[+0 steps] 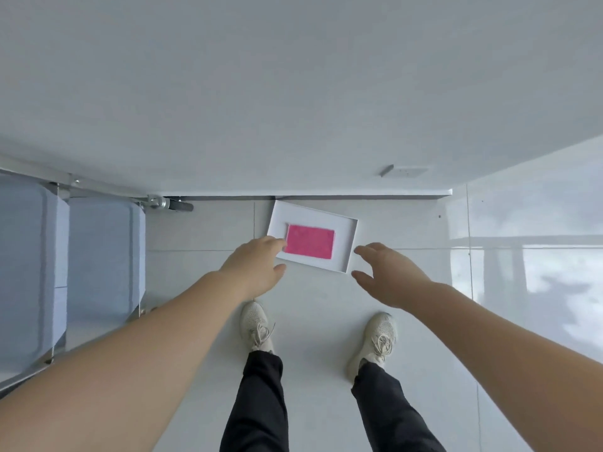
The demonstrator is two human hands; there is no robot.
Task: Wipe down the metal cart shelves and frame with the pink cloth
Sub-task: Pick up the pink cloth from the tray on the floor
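Closest to the lens ran the left forearm (137,347) and the right forearm (522,340), both extended down toward the floor (202,230), with a pair of pale shoes (256,324) planted below them. The pink cloth (310,241) lay flat and folded inside a shallow white tray (350,223) on the tiles, near the foot of the wall (293,93). Its long axis ran left to right across the view, slightly skewed along with the tray.

The left hand (257,264) was the nearer one. Its fingertips (280,243) sat at the cloth's left short edge, over the tray's rim, fingers straight and loose, thumb apart beneath, grasping nothing; whether they touched the fabric I could not tell. The right hand (388,275) hovered just off the tray's near right corner, fingers spread and released, with the tray wall between it and the cloth. So the cloth lay just ahead and to the right of the left fingers, and a pinch at that short edge looked the likely next step.

The metal cart (98,249) stood well to the left, its blue-grey shelves (29,256) untouched, one caster (169,205) by the wall base. Nothing stood between the left fingers and the cloth but the low rim — a snag there could drag the light tray along.
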